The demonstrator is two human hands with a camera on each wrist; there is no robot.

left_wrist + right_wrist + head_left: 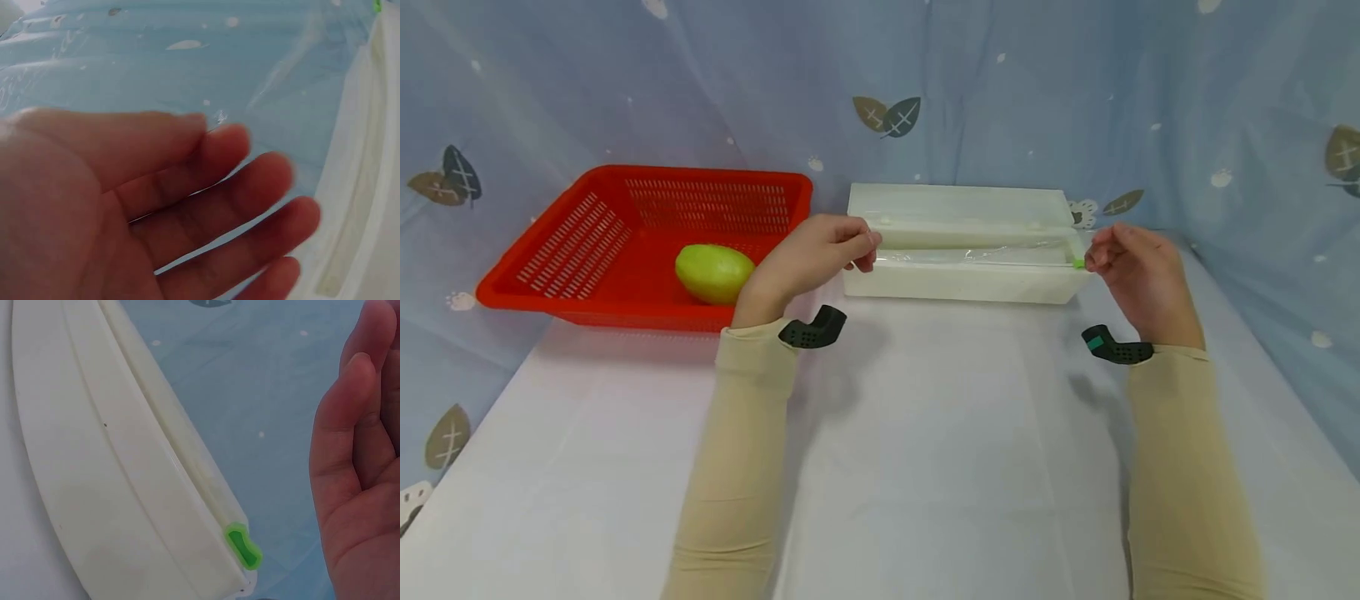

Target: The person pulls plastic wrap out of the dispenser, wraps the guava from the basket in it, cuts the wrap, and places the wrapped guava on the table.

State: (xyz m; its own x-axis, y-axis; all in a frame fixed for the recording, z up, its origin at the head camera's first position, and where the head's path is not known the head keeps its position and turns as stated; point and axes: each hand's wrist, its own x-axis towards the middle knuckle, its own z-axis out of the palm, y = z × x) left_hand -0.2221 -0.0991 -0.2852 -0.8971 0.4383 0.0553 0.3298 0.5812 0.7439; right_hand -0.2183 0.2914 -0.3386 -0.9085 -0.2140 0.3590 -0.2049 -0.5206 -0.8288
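Observation:
A long white cling film dispenser box (962, 285) stands with its lid (958, 204) raised at the back of the table. Clear cling film (992, 252) shows as shiny streaks above its opening, between the two hands. At the left end, my left hand (820, 254) pinches the film's edge between thumb and index finger; in the left wrist view a crease in the film (220, 117) meets those fingertips. My right hand (1138, 271) is raised past the box's right end, thumb and index fingertips together, pinching the film's other side, though the film there is hardly visible. A green slider (244, 547) sits at that end.
To the left stands a red perforated plastic basket (550, 300) holding a yellow-green oval fruit (713, 273), close behind the left wrist. White cloth covers the table (940, 433). A blue leaf-patterned curtain (760, 83) hangs behind the box and basket.

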